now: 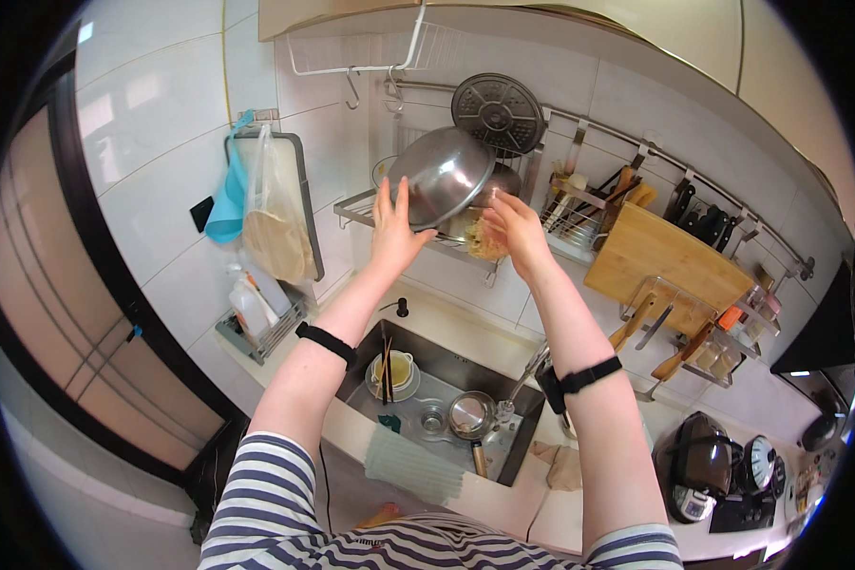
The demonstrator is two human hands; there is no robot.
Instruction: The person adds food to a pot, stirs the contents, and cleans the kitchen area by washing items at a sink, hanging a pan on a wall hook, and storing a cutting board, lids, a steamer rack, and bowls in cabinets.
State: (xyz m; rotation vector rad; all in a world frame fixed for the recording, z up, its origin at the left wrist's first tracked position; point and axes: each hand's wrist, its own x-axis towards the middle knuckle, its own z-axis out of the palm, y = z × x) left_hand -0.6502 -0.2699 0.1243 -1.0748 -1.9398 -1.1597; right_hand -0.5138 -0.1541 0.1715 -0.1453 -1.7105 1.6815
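A large stainless steel bowl point(442, 174) leans tilted on the wall-mounted dish rack point(360, 208), its rounded outside towards me. My left hand point(393, 229) is at its lower left side, fingers stretched along the steel and thumb under the rim. Near the bowl's right rim is my right hand point(519, 231), fingers partly bent; whether they touch the rim is unclear. A yellowish mesh scrubber point(484, 240) hangs just left of that hand. Partly hidden behind the bowl is another metal vessel point(506, 182). A dark perforated steamer plate point(497, 114) stands above it.
Below is a sink point(427, 449) holding a small saucepan point(472, 415) and a bowl with chopsticks point(392, 370). A wooden cutting board point(666, 263), knives point(702, 214) and spatulas hang at right. Detergent bottles point(253, 303) stand at left. A rice cooker point(695, 463) sits far right.
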